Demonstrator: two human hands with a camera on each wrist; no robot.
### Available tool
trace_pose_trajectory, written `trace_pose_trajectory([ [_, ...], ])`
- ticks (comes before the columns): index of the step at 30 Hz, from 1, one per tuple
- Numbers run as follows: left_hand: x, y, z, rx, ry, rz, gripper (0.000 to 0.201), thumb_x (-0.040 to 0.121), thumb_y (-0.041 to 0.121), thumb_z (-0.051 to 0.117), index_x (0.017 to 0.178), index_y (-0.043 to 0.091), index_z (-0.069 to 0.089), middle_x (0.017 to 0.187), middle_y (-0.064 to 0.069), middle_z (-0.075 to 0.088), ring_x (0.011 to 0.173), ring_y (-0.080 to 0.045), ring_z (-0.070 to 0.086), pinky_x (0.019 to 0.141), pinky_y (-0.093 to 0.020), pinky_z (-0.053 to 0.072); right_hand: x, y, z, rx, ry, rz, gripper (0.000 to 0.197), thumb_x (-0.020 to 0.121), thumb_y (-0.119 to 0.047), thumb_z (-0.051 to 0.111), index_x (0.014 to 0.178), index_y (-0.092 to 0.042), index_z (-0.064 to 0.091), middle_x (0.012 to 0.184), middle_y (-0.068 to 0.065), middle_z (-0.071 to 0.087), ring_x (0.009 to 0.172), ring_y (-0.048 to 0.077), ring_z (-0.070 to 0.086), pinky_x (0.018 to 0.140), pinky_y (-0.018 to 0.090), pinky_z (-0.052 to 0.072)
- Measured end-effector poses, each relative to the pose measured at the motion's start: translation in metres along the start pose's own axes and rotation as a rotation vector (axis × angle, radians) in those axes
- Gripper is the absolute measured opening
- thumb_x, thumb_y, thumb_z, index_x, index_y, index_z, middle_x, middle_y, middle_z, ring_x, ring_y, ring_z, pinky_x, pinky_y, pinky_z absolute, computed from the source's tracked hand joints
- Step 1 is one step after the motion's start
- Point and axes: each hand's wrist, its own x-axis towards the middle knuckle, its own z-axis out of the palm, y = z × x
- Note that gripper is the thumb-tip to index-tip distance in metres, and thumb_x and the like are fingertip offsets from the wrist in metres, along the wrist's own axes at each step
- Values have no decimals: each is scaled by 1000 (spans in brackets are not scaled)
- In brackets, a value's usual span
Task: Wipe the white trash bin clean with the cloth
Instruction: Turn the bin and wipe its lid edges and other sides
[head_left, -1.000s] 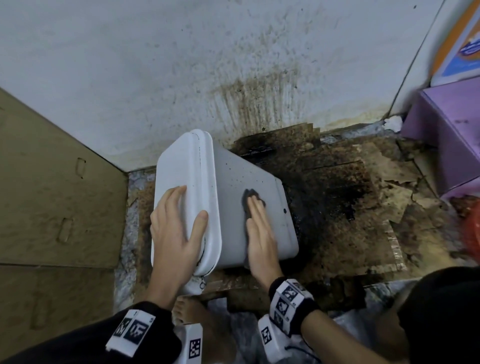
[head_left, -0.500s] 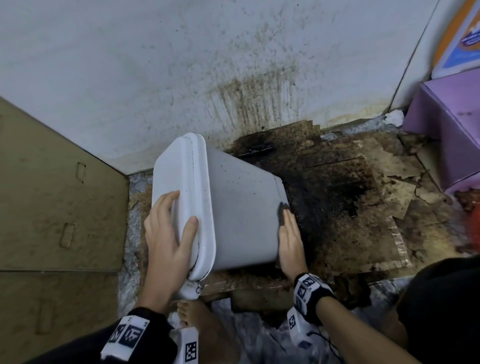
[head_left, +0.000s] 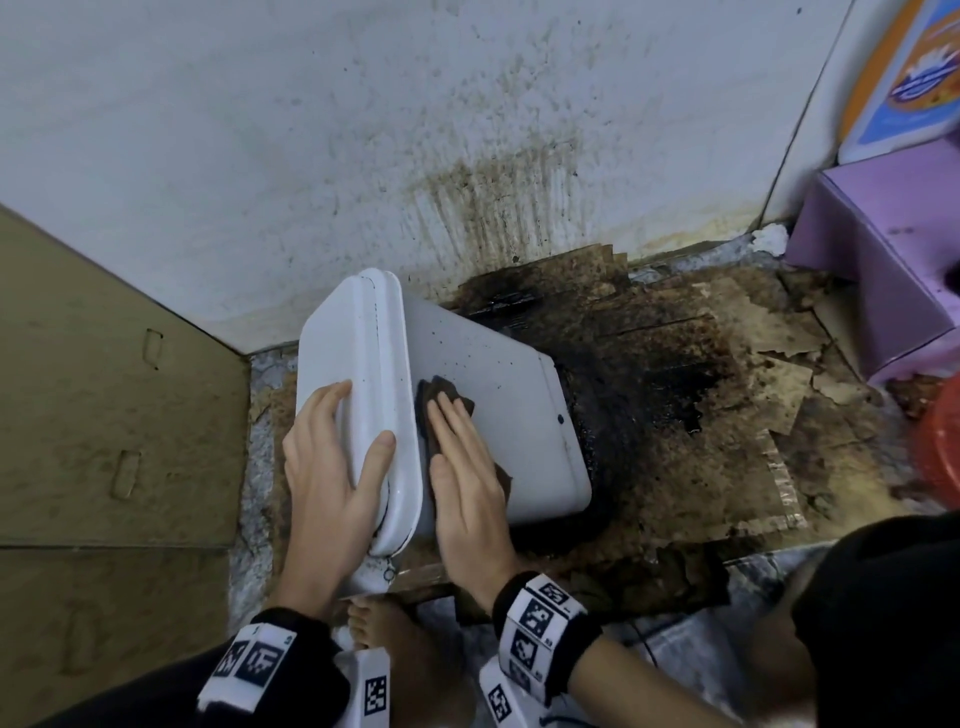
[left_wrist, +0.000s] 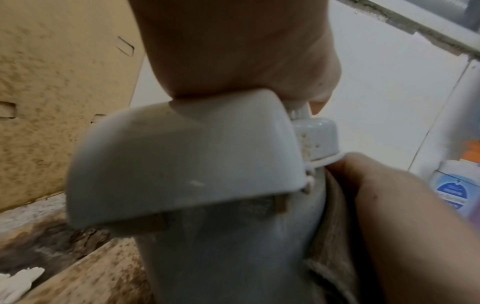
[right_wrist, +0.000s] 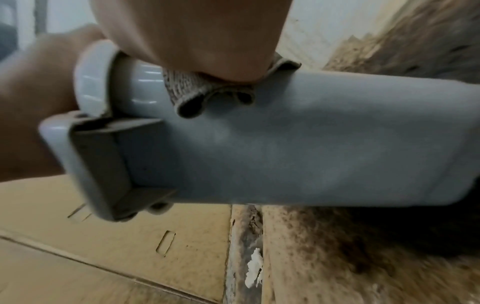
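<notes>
The white trash bin (head_left: 498, 410) lies tipped on its side on the dirty floor, lid facing left. My left hand (head_left: 332, 457) grips the lid's near edge, fingers on top and thumb wrapped over the rim. My right hand (head_left: 467, 467) lies flat with straight fingers on a dark brown cloth (head_left: 441, 400), pressing it against the bin's upper side wall just beside the lid rim. In the right wrist view the folded cloth (right_wrist: 197, 90) bulges out under my palm on the bin (right_wrist: 298, 144). The left wrist view shows the lid (left_wrist: 182, 156) from below.
A stained white wall (head_left: 415, 130) stands right behind the bin. Black grime and soaked cardboard (head_left: 675, 395) cover the floor to the right. Brown cardboard sheets (head_left: 104, 415) lie left. A purple box (head_left: 883, 260) sits far right, a red object (head_left: 940, 447) at the edge. My bare foot (head_left: 395, 639) is below.
My right hand slid with the cloth from the bin's base end back up the side wall to just beside the lid. The left hand kept its hold on the lid.
</notes>
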Motion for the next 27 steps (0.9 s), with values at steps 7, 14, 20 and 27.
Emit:
trace_pose_trajectory([
  [7, -1, -5, -3, -21, -1, -24, 62, 98, 58, 43, 151, 27, 38, 154, 10, 35, 145, -16, 28, 121, -46, 27, -6, 87, -34, -85, 8, 62, 49, 109, -12, 34, 159, -14, 33, 167, -6, 27, 156, 8, 19, 128, 30, 15],
  [14, 0, -3, -3, -36, -6, -28, 61, 98, 58, 43, 150, 27, 39, 154, 11, 36, 144, -13, 28, 120, -47, 28, -3, 156, -54, -83, 160, 598, 50, 110, -17, 31, 160, -13, 27, 169, 2, 21, 157, 16, 13, 128, 30, 5],
  [20, 0, 0, -2, -20, -6, -21, 63, 97, 59, 43, 151, 27, 38, 154, 13, 35, 144, -15, 28, 121, -52, 28, -1, 83, -19, -30, 191, 422, 54, 104, -31, 30, 157, -21, 36, 167, -8, 28, 154, 4, 18, 127, 26, 10],
  [27, 0, -9, -5, -6, 5, -14, 62, 98, 58, 43, 151, 26, 38, 153, 10, 36, 142, -11, 28, 120, -44, 28, 3, 22, -7, -44, -57, 48, 51, 110, -26, 29, 161, -20, 26, 169, -10, 21, 156, 4, 12, 127, 24, 10],
])
